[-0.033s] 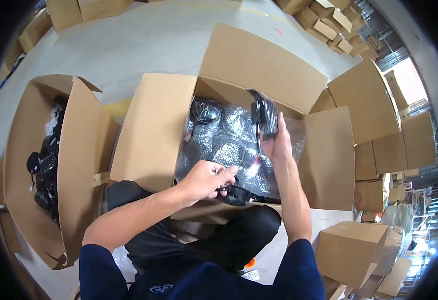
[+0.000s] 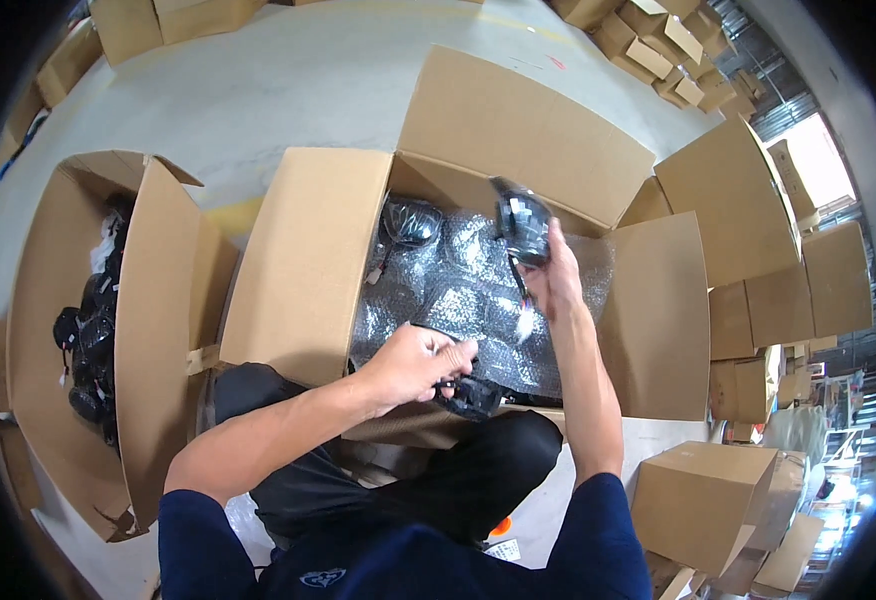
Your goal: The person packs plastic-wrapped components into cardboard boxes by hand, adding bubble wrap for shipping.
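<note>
Nearest us, our left hand (image 2: 413, 362) pinches a small black part (image 2: 470, 393) at the open carton's (image 2: 308, 250) near edge, where we judge it could slip. Farther out, our right hand (image 2: 556, 275) grips a bubble-wrapped black part (image 2: 521, 222) above the bubble-wrap layer (image 2: 458, 290); its dangling wire (image 2: 521, 295) might snag.

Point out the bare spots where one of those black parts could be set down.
Bare concrete floor lies beyond the middle carton, up to the stacked boxes at the far edge. The bubble wrap between the left hand and right hand is mostly free. The left carton is crowded with black parts; cartons pack the right side.
</note>
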`<state>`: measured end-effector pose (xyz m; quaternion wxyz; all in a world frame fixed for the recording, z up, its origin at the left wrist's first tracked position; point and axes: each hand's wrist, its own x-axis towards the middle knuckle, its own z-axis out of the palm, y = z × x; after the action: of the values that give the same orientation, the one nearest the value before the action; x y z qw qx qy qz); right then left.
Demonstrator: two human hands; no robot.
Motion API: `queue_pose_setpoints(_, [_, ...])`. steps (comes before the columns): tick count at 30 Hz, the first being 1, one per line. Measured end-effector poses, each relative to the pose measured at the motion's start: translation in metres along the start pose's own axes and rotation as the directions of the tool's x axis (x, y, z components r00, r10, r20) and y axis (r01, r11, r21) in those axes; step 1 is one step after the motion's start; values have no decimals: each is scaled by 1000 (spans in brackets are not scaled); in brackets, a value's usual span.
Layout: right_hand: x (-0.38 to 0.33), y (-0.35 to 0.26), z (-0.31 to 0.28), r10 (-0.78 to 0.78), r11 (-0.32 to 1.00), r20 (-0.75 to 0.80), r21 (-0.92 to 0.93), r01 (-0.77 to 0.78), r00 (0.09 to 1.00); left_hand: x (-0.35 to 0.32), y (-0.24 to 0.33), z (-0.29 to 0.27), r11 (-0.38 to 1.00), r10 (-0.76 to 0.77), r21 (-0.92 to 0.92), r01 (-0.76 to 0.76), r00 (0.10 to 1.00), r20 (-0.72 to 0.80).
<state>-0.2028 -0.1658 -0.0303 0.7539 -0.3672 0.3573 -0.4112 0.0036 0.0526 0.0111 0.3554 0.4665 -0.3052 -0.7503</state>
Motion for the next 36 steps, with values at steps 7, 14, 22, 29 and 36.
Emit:
queue_pose_setpoints(7, [96,108,-90,121,992,-184,-1,-123,976,2,2,8,995,10,97,-14,999,41])
queue_pose_setpoints(14, [104,133,-101,-281,282,-230,-948,-149,932,-2,-1,7,924,228,311,-224,973,24])
queue_pose_setpoints(22, [9,87,-45,388,724,21,-626,-290,921,-3,-9,16,653,635,473,-592,768,86])
queue_pose_setpoints(29, [-85,63,2,529,806,536,-77,-586,657,2,-13,37,615,638,372,-696,716,285])
queue_pose_setpoints(36, [-84,54,-13,256,941,367,119,-318,894,8,-21,42,705,559,339,-623,783,274])
